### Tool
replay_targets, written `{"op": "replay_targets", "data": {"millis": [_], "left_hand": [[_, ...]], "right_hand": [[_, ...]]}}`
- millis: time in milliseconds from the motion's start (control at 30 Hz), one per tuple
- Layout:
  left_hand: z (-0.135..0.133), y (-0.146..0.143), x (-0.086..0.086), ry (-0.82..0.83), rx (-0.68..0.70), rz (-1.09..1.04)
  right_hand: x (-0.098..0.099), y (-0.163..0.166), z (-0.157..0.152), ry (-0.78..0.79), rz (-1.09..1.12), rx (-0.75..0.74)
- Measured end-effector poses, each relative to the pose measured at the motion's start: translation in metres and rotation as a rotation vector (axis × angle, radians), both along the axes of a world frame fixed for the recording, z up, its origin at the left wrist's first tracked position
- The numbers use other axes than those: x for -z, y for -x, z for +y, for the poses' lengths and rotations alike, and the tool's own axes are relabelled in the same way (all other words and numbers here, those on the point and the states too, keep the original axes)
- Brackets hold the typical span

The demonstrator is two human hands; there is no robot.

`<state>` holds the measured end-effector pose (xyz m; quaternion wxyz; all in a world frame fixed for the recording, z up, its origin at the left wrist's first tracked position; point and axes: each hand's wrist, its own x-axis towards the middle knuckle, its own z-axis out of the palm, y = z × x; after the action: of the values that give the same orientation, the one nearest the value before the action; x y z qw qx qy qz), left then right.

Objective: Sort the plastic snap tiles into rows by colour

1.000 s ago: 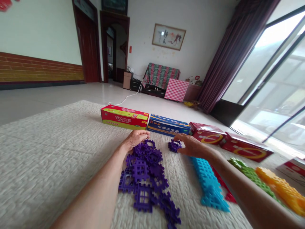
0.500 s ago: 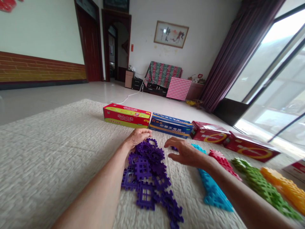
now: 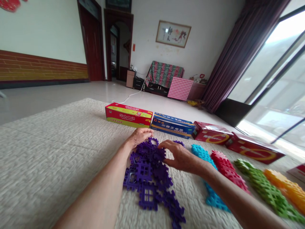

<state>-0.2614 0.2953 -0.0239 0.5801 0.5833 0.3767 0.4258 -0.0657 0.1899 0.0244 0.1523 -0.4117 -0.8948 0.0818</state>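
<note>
Purple interlocking plastic pieces (image 3: pixel 144 171), some with window-like frames, lie overlapping in a long pile on the cream quilted mat. My left hand (image 3: pixel 140 137) rests at the far left edge of this pile, its fingers curled together. What lies under those fingers is hidden. On the pile's right side my right hand (image 3: pixel 177 154) has its thumb and fingers closed around the edge of a purple piece (image 3: pixel 158 154). Another purple piece (image 3: pixel 179 143) lies just beyond the right hand, apart from the pile.
Rows of blue (image 3: pixel 202 152), red (image 3: pixel 226 167), green (image 3: pixel 262 181) and orange pieces (image 3: pixel 286 183) lie to the right, partly behind my right forearm. A red-yellow box (image 3: pixel 128 116), a blue box (image 3: pixel 172 126) and dark red boxes (image 3: pixel 212 133) line the mat's (image 3: pixel 71 143) far side.
My right hand has moved left and down onto the purple pile and closed on a piece there. My left hand stays at the far edge of the pile. The view has shifted slightly.
</note>
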Motion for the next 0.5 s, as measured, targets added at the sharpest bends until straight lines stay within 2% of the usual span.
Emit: {"op": "replay_targets", "data": {"millis": [167,267,367,500], "left_hand": [[0.003,0.000,0.003,0.009,0.011,-0.016],[0.001,0.000,0.002,0.018,0.012,-0.019],[-0.001,0.000,-0.001,0.027,0.006,-0.006],[-0.003,0.000,-0.004,0.033,0.004,-0.013]], "right_hand": [[-0.010,-0.020,-0.003,-0.130,-0.021,0.068],[-0.016,-0.042,0.004,-0.187,-0.018,0.217],[-0.020,-0.060,0.011,-0.136,-0.028,0.372],[-0.015,-0.073,0.017,-0.054,-0.028,0.378]]}}
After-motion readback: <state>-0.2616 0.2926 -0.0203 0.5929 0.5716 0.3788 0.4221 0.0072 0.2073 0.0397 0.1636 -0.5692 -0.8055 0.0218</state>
